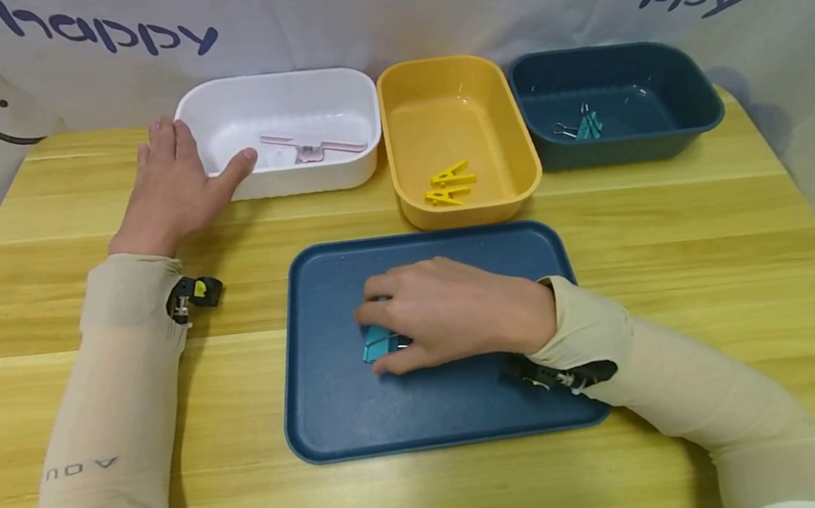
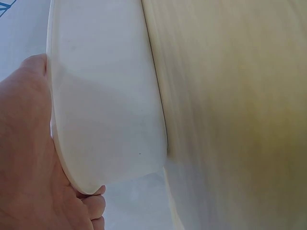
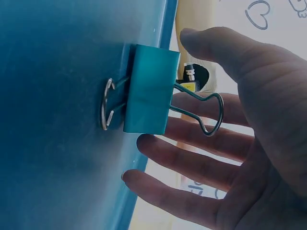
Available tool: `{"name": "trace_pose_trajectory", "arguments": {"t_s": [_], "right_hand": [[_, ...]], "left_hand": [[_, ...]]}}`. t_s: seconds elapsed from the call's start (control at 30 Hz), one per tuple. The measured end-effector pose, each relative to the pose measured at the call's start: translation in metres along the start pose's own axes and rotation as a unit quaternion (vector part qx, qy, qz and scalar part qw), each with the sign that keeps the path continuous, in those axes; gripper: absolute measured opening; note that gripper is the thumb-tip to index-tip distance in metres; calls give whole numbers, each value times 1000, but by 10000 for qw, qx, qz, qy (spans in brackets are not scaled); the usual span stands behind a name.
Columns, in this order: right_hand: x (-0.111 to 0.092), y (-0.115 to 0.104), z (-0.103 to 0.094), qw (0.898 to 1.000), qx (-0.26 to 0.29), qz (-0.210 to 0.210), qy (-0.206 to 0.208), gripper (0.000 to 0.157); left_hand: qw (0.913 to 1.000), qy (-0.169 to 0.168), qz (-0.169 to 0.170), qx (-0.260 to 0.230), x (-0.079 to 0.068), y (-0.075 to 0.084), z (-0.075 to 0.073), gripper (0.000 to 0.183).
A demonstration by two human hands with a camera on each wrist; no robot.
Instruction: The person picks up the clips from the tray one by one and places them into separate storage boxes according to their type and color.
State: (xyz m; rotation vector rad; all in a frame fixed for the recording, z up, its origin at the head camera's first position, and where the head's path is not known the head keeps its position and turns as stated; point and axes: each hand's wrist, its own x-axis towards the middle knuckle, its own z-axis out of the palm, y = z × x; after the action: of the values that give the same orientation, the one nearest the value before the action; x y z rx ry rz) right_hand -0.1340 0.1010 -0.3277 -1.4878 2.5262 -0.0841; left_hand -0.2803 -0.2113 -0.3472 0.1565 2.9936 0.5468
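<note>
A teal binder clip (image 3: 152, 90) with wire handles stands on the dark blue tray (image 1: 335, 413). My right hand (image 1: 451, 308) reaches over it from the right. In the right wrist view the thumb (image 3: 206, 42) is apart from the clip, and the loosely bent fingers (image 3: 192, 163) extend behind and beside it. My left hand (image 1: 173, 184) rests at the near left corner of the white bin (image 1: 308, 180); its fingers lie fairly straight along the outer side and the thumb (image 1: 239, 168) reaches over the front rim.
Pale pink clips (image 1: 309, 153) lie in the white bin. Beside it, a yellow bin (image 1: 466, 105) holds two yellow clothespins (image 1: 453, 173). At right, a dark blue bin (image 1: 630, 149) contains teal binder clips (image 1: 589, 124). A printed white cloth (image 1: 379, 6) hangs behind the wooden table (image 1: 717, 252).
</note>
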Motion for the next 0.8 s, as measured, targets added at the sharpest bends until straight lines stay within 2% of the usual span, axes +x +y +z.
{"name": "trace_pose_trajectory", "arguments": {"t_s": [0.27,0.53,0.8], "right_hand": [[0,-1,2,9999,24,-74,-131,46],[-3,1,-2,9999,35,79,-116,44],[-2,-1,-1,9999,-26,52,-149,39]], "left_hand": [[10000,-11,-5,-8,0,0,0,115],[10000,-53,-34,-5,0,1,0,115],[10000,-48,-44,18,0,0,0,115]]}}
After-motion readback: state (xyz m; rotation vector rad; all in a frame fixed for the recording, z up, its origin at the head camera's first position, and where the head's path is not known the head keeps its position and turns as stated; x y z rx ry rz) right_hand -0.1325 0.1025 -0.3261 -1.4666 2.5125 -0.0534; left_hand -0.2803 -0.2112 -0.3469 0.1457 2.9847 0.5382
